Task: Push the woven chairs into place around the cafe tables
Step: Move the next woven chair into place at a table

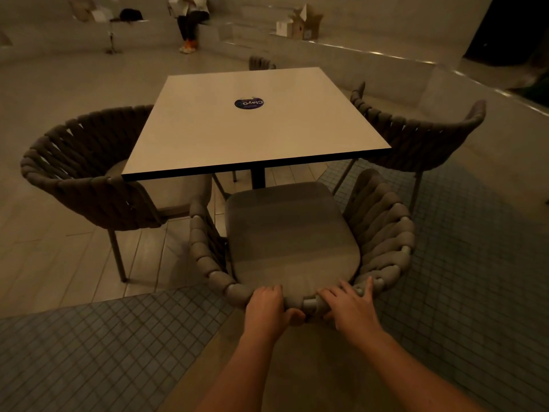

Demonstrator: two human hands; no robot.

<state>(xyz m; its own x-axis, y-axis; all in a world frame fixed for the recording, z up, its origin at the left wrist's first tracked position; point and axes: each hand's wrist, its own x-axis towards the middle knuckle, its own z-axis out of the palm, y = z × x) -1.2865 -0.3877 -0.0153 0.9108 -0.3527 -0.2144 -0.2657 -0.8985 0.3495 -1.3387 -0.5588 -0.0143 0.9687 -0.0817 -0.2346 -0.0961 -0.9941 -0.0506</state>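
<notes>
A woven chair (289, 233) with a grey seat cushion stands in front of me, facing a square white cafe table (255, 123). The cushion's front edge is just short of the table's near edge. My left hand (269, 304) grips the top of the curved backrest, fingers over the rim and thumb behind it. My right hand (349, 304) holds the same rim beside it, fingers spread over the woven cords. A second woven chair (89, 173) sits at the table's left side, a third (421, 135) at the right, and the top of another (261, 63) shows behind the table.
A round sticker (249, 103) lies on the tabletop. A person (190, 19) sits on a low ledge at the back, with cardboard boxes (300, 25) on a raised step to the right. The floor changes from pale planks to small dark tiles under the chair.
</notes>
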